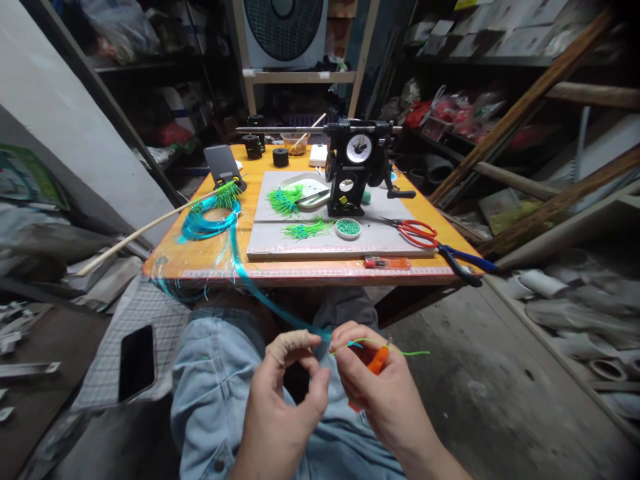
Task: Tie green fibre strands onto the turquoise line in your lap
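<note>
My right hand [370,367] pinches a thin bright-green line [413,353] between thumb and index finger, with a small blue piece [355,345] beside it. Under its curled fingers sits an orange object [377,361], mostly hidden, so its kind is unclear. My left hand [287,393] is close by on the left, its thumb and index finger apart, with a tan wrap on the index finger. A bundle of blue strands [270,303] runs down from the blue coil [213,220] on the table to between my fingertips, where its end is hidden.
On the wooden table [170,257], a grey board [260,240] holds a hand-crank machine [350,167], green bunches [285,200] and a dish of green beads [349,229]. Red-handled scissors [417,232], pliers [463,263] and a lighter [387,263] lie right. A phone [137,363] lies left.
</note>
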The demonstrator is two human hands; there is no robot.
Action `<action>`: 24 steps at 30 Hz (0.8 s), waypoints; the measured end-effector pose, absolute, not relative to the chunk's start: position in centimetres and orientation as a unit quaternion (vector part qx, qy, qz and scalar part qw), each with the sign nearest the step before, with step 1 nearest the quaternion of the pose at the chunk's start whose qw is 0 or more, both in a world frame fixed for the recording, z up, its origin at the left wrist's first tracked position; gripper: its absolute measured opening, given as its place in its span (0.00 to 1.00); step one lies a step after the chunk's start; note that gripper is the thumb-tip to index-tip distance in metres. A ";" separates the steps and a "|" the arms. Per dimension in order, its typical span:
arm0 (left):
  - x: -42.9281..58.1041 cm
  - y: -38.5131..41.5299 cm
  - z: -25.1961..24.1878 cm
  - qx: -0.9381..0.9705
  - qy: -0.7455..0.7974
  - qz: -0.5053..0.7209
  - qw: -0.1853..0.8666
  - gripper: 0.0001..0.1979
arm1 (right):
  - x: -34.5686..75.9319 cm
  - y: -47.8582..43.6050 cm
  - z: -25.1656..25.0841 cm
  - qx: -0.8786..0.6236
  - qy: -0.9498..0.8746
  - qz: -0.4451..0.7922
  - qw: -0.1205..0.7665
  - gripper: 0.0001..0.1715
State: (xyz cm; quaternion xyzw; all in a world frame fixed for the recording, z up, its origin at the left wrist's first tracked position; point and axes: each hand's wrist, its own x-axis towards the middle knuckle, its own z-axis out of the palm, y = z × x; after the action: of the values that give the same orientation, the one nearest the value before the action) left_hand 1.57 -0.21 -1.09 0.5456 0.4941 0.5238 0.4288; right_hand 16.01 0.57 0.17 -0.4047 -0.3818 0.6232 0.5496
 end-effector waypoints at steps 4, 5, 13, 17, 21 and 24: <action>1.2 -0.2 -1.1 0.534 0.502 0.526 0.430 0.09 | 16.1 0.5 -0.1 -0.407 -0.382 0.626 0.544 0.11; 1.2 -0.2 -0.9 0.543 0.502 0.525 0.422 0.07 | 16.1 0.5 -0.2 -0.405 -0.383 0.629 0.542 0.11; 2.0 -0.3 0.1 0.541 0.520 0.548 0.369 0.07 | 15.2 0.4 -0.2 -0.397 -0.361 0.645 0.544 0.16; 2.3 -0.4 0.1 0.538 0.527 0.547 0.365 0.06 | 15.4 0.4 -0.2 -0.399 -0.350 0.654 0.539 0.17; 2.1 -0.3 0.3 0.561 0.517 0.535 0.364 0.07 | 15.3 0.3 0.0 -0.403 -0.364 0.649 0.533 0.17; 2.0 -0.3 0.2 0.545 0.514 0.549 0.370 0.06 | 14.9 0.0 0.4 -0.409 -0.360 0.641 0.540 0.17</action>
State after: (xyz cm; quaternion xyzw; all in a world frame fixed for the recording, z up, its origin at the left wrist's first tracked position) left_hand 1.98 -0.26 0.18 0.5447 0.5145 0.5490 0.3705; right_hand 14.90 0.02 0.38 -0.4093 -0.3598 0.6412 0.5403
